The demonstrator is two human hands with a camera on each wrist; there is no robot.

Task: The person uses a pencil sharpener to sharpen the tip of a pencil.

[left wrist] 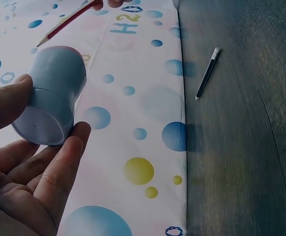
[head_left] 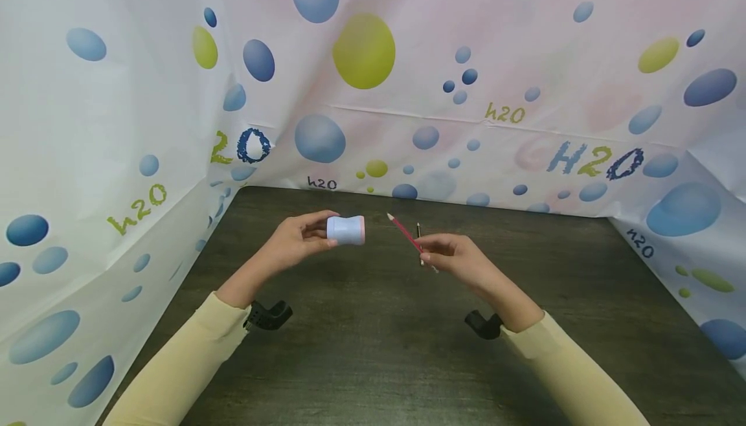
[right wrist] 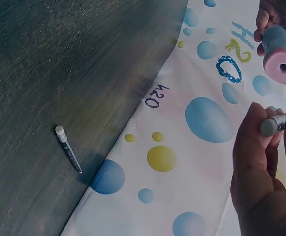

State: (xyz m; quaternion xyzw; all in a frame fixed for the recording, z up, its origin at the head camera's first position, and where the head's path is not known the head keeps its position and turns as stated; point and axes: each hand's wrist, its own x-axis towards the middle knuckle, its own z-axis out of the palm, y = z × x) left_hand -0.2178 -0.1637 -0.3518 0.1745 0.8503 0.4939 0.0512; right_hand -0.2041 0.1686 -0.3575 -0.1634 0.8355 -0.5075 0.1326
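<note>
My left hand point(head_left: 289, 239) grips a light blue pencil sharpener point(head_left: 346, 230) by one end, thumb on one side and fingers on the other. The sharpener lies sideways in the air, its pink end facing right; in the right wrist view a round hole shows in that pink face point(right wrist: 275, 73). My right hand point(head_left: 460, 257) pinches a red pencil point(head_left: 401, 226) near its eraser end. The pencil's bare tip points up and left towards the sharpener, with a gap between them in the head view.
A dark pencil with a white end point(left wrist: 208, 73) lies on the dark wooden table point(head_left: 373, 348), partly behind my right hand in the head view. A white sheet with bubbles and H2O lettering point(head_left: 431, 37) rises at the back and both sides.
</note>
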